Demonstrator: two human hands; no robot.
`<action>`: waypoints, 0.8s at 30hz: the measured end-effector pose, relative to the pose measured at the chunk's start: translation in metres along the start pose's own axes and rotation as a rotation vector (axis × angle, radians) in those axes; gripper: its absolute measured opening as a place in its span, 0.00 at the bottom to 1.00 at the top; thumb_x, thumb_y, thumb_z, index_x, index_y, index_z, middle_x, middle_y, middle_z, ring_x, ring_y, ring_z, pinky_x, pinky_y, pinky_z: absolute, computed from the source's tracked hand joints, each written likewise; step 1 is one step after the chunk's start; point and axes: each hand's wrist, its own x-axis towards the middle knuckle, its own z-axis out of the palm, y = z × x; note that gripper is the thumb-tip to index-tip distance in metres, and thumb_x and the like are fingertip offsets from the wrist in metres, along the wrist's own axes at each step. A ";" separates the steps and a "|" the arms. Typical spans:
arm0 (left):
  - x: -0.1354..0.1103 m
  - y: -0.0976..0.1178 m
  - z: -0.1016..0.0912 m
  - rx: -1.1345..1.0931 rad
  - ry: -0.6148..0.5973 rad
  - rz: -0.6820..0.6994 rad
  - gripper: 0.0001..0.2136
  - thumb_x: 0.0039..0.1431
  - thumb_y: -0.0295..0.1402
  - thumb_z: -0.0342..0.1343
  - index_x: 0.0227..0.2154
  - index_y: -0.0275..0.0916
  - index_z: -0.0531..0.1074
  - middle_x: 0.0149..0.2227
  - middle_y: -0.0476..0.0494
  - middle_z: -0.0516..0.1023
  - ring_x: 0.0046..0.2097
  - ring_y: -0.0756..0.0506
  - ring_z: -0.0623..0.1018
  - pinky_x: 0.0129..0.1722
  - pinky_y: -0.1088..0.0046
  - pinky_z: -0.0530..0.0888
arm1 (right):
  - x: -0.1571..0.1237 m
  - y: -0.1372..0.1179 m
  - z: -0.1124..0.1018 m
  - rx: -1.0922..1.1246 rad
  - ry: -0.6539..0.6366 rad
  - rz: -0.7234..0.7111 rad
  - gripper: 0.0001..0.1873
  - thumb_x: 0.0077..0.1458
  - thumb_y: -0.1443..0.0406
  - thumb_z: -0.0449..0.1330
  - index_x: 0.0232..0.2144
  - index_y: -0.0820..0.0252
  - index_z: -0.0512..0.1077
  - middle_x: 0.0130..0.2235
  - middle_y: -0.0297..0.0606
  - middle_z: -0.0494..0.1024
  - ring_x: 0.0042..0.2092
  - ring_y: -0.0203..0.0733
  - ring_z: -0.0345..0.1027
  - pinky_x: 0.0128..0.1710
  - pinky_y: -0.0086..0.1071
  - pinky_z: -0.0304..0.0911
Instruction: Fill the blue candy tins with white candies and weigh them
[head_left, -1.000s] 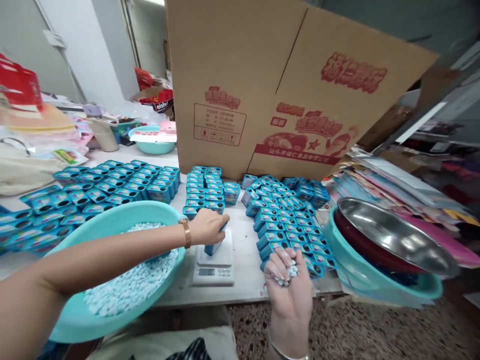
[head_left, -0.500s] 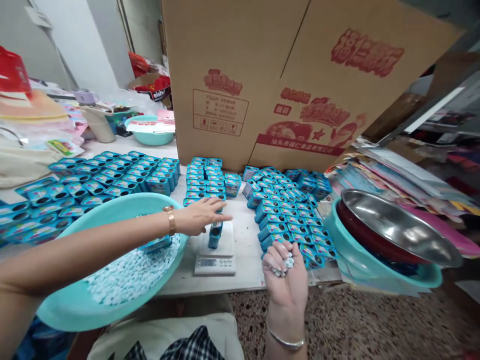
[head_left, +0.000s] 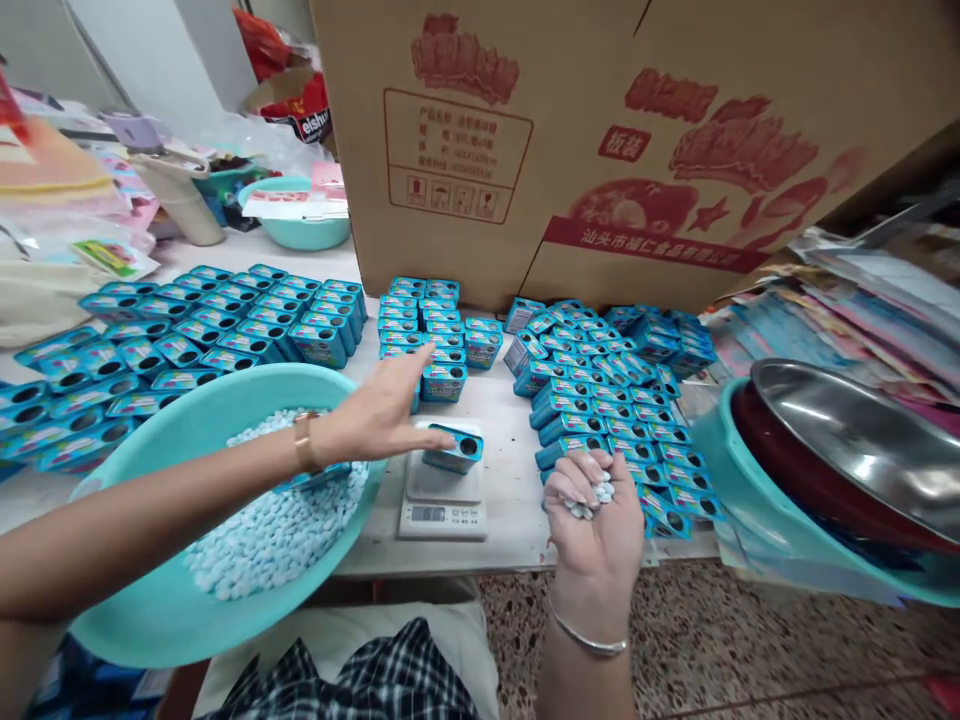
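Observation:
My left hand reaches over the teal basin with fingers stretched out, its fingertips touching a small blue tin. The tin lies flat on a small white scale, round hole facing up. My right hand is palm up at the table's front edge, fingers curled round a few white candies. The basin holds a heap of the same white candies.
Rows of blue tins cover the table at left, a stack stands behind the scale, and more tins lie at right. A big cardboard box stands behind. Nested basins with a steel bowl sit at right.
The tin on the scale, held upright by my left hand a second ago, now lies flat with the hand opened beside it. The camera has tilted down and closer.

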 end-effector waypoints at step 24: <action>-0.029 0.000 0.009 0.018 -0.145 0.057 0.31 0.57 0.45 0.57 0.61 0.43 0.55 0.56 0.37 0.68 0.57 0.37 0.67 0.62 0.46 0.49 | 0.049 0.059 0.039 -0.175 0.087 -0.043 0.15 0.64 0.60 0.48 0.26 0.59 0.61 0.20 0.22 0.57 0.16 0.26 0.43 0.16 0.22 0.47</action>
